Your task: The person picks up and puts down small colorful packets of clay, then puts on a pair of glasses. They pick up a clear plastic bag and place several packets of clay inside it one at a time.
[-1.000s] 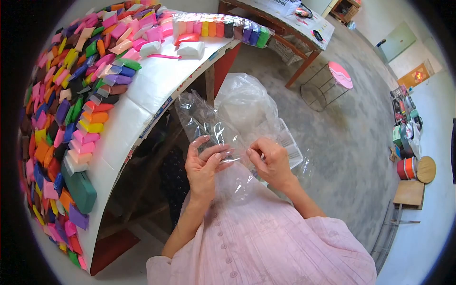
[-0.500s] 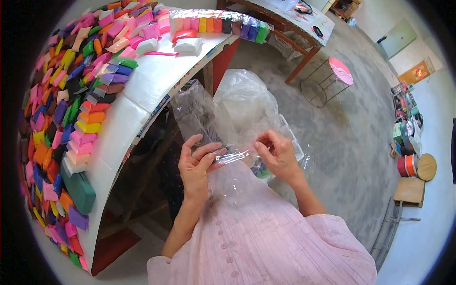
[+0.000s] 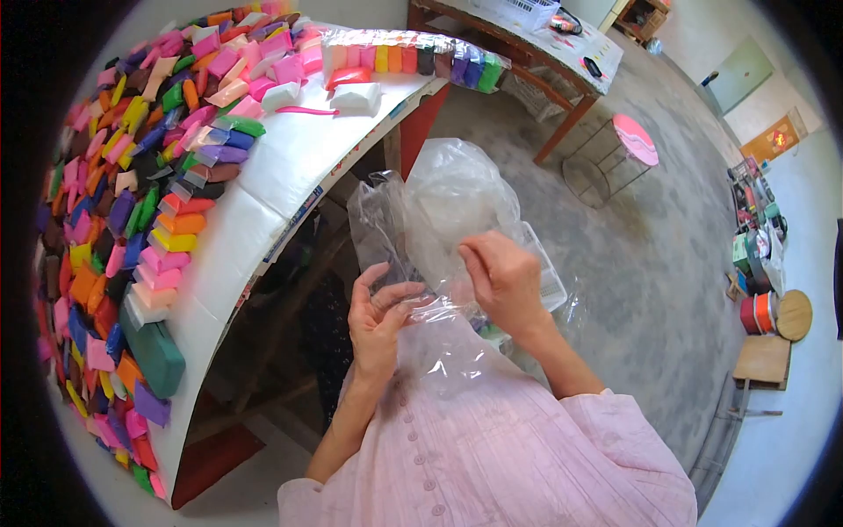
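A clear plastic bag (image 3: 443, 347) hangs over the front of a pink shirt, its upper edge pinched by my left hand (image 3: 378, 316) between thumb and fingers. My right hand (image 3: 507, 285) is raised beside it with fingers closed; whether the fingertips hold any plastic is too hard to make out. Beyond the hands stands a large translucent bag (image 3: 461, 193), next to a darker-looking clear wrapper (image 3: 376, 220). Behind the right forearm shows the edge of a white basket (image 3: 544, 268).
To the left, a white-topped table (image 3: 237, 228) bears many colourful wrapped packets (image 3: 132, 211), a green case (image 3: 151, 351) and a row of packets in clear film (image 3: 404, 60). A pink-topped stool (image 3: 634, 140) and another table (image 3: 562, 88) stand farther back.
My right hand has moved up and slightly left, its fingers more tightly closed. My left hand has shifted a little right and down. The whole view has shifted slightly.
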`<state>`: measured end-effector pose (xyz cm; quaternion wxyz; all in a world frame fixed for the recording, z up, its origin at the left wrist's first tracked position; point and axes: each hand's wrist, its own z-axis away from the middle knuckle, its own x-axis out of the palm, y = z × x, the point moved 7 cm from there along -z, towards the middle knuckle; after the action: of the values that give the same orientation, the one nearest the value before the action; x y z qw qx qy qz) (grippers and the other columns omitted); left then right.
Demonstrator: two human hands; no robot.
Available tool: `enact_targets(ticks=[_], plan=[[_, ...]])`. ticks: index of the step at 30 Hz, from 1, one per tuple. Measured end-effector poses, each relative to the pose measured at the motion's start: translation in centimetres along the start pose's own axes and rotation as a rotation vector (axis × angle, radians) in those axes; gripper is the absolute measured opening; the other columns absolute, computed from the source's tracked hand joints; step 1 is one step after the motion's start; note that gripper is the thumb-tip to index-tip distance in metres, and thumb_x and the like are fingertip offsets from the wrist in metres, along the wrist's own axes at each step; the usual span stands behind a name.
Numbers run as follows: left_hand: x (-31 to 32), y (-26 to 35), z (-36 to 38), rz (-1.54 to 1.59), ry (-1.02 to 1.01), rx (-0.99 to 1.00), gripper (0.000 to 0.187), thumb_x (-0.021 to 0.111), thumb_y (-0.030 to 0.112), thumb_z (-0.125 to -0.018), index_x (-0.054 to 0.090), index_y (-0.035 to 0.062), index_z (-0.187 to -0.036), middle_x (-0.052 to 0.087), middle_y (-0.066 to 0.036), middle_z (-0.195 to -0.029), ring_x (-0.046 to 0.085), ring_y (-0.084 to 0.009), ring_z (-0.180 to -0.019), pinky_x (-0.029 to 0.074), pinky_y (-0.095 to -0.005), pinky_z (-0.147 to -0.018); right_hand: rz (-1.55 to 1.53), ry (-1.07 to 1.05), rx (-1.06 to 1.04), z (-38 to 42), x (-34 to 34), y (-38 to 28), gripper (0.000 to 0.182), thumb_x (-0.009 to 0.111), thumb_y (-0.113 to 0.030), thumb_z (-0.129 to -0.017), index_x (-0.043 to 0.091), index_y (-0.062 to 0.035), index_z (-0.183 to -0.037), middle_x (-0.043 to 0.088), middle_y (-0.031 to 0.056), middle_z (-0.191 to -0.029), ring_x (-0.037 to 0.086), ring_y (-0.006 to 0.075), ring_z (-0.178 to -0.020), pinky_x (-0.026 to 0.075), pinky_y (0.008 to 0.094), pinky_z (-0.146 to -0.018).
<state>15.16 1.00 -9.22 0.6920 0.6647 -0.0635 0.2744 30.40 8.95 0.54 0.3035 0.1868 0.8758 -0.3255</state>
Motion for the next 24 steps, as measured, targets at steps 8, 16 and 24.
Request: enact_targets(ticks=[8,16,24], plan=[[-0.3,-0.9,0.3,0.07,0.045,-0.086,0.053,0.052,-0.01,-0.086,0.035,0.0044,-0.135,0.067,-0.019,-0.111,0.07,-0.025,-0.095,0.059,-0.0299,-0.076,0.045,-0.174,-0.127,-0.3,0.4,-2.4,0.012,0.069,-0.014,-0.082,0.061,-0.0064,-0.088,0.058,0.0105,-0.085,0.06,0.0298,-0.079,0.048,0.0394,-0.064],[-0.2,-0.3,0.5,0.035,0.017,-0.102,0.044,0.052,-0.003,-0.091,0.037,0.003,-0.132,0.067,-0.018,-0.108,0.07,-0.0237,-0.09,0.058,-0.03,-0.073,-0.073,-0.13,-0.046,-0.4,0.9,-0.6,0.008,0.068,-0.006,-0.081,0.061,-0.0044,-0.085,0.058,0.0097,-0.079,0.059,0.0295,-0.072,0.046,0.0382,-0.06],[-1.0,-1.8,-0.5,-0.048,-0.016,-0.119,0.023,0.049,0.024,-0.102,0.056,0.004,-0.109,0.069,-0.015,-0.101,0.072,-0.024,-0.084,0.057,-0.0319,-0.071,-0.143,-0.106,0.125,-1.5,-0.6,1.0,0.005,0.064,-0.006,-0.085,0.06,-0.0026,-0.084,0.06,0.0128,-0.077,0.06,0.0306,-0.07,0.046,0.0391,-0.062]])
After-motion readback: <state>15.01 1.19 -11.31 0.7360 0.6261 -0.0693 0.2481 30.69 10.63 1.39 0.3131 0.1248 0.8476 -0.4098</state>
